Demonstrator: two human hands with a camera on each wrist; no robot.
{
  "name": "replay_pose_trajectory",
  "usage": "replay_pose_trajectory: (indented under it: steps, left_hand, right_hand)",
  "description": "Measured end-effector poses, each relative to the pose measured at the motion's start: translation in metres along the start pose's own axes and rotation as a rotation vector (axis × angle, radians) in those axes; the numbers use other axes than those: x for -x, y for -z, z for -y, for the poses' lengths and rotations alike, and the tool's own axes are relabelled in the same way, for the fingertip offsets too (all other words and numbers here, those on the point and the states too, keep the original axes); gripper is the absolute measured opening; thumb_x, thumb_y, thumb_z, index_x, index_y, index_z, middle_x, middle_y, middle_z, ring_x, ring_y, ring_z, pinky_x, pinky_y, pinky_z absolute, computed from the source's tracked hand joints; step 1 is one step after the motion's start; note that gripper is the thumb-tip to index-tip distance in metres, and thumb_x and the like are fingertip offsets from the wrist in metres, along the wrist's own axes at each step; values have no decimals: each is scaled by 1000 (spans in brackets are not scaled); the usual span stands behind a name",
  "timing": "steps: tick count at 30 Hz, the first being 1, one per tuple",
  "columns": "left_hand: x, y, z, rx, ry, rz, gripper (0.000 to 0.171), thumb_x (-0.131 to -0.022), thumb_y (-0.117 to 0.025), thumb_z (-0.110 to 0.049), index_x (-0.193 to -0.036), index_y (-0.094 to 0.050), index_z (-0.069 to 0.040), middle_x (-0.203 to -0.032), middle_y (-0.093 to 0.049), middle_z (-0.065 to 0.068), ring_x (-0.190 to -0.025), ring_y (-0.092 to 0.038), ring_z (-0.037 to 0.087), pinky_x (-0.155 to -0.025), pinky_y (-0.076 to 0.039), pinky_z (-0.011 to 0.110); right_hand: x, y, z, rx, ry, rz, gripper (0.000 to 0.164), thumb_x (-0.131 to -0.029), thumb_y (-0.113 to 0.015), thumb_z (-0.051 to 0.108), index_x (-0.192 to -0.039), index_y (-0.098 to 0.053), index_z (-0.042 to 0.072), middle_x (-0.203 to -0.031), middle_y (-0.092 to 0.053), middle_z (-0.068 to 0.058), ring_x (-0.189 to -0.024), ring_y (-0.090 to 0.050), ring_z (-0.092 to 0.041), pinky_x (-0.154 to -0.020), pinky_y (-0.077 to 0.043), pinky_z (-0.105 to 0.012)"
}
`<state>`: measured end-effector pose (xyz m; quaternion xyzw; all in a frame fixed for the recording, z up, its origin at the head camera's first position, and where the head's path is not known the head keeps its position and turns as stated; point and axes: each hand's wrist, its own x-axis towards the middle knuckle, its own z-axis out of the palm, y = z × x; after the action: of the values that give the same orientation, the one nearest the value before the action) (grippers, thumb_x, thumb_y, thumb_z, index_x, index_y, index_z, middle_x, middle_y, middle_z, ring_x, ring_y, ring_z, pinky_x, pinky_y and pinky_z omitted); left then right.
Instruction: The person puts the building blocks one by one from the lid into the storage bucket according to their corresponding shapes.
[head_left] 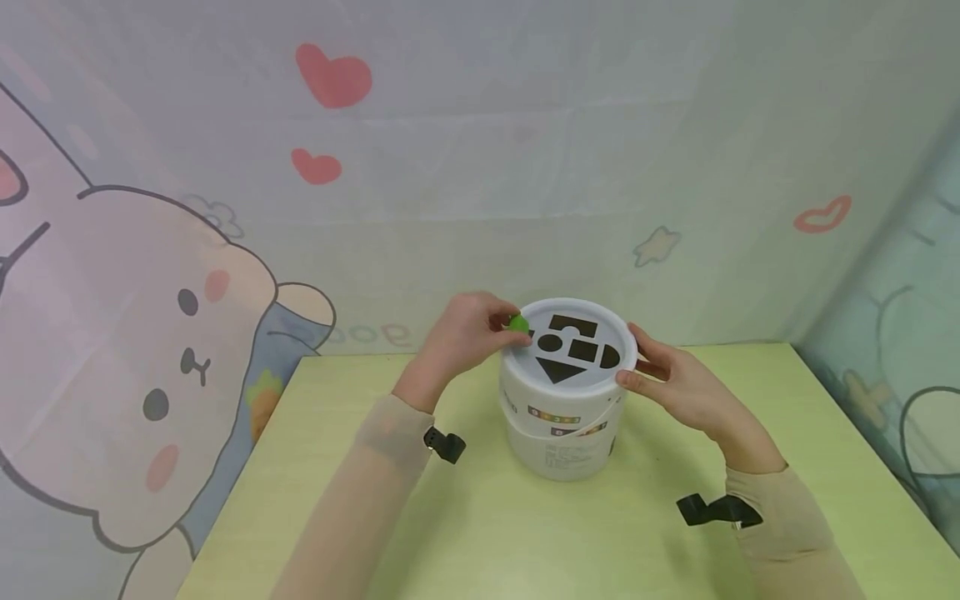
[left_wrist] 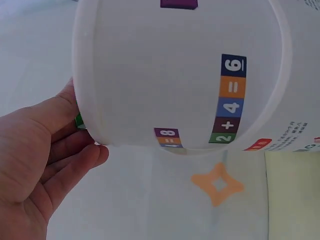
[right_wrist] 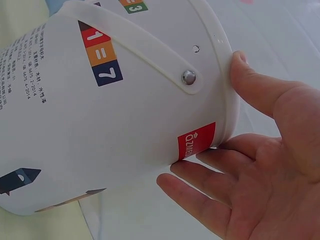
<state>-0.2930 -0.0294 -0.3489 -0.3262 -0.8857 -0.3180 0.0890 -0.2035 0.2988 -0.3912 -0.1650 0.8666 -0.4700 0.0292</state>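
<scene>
A white bucket (head_left: 555,460) stands upright on the table, its handle hanging down its front. Dark shaped cutouts, among them a circle and a triangle, mark its pale lid (head_left: 538,317). At the lid's left edge my left hand (head_left: 468,335) pinches a small green block (head_left: 518,323) between thumb and fingers, over a cutout partly hidden by the hand. The left wrist view shows only a sliver of the green block (left_wrist: 79,120) behind the bucket's rim. On the opposite side my right hand (head_left: 681,387) holds the rim, thumb in front and fingers behind.
The light green table (head_left: 330,467) ends at a back edge close behind the bucket. Behind it hangs a pale printed cloth (head_left: 480,183) with hearts and a big rabbit figure. A similar cloth (head_left: 907,333) hangs along the right. Each wrist wears a black strap mount (head_left: 448,446).
</scene>
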Motion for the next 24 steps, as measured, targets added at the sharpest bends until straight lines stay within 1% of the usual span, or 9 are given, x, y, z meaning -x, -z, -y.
replay_pose_trajectory:
  steps: [5, 10, 17, 24]
  left_hand:
    - [-4, -5, 4, -34, -1, 28, 30, -88, -92, -28, -108, -83, -7, -92, -71, 0, -83, -63, 15, -73, -55, 26]
    - [-5, -8, 2, -76, 14, 44, 32, -88, -92, -32, -108, -83, -9, -93, -67, 1, -86, -60, 16, -73, -53, 27]
    - [-7, -9, -1, -82, 41, 72, 37, -88, -92, -32, -112, -82, -6, -101, -67, 3, -89, -61, 18, -76, -54, 29]
    - [-7, -9, 0, -84, 54, 81, 36, -88, -93, -32, -110, -82, -6, -103, -67, 5, -89, -61, 19, -76, -54, 29]
  right_hand:
    - [-1, 0, -1, 5, 0, 3, 86, -107, -70, 35, -172, -18, 14, -177, -17, -13, -150, -43, -46, -118, -33, -70]
    - [-1, -1, -1, 6, 3, 2, 86, -107, -70, 35, -172, -19, 14, -177, -18, -14, -149, -43, -46, -118, -34, -70]
    - [-2, -1, -2, -1, 0, 0, 86, -107, -69, 35, -172, -18, 13, -177, -17, -14, -150, -42, -46, -117, -35, -70]
    - [-5, -2, -3, 3, 6, 4, 85, -107, -69, 36, -172, -18, 13, -177, -17, -14, -150, -42, -46, -117, -35, -70]
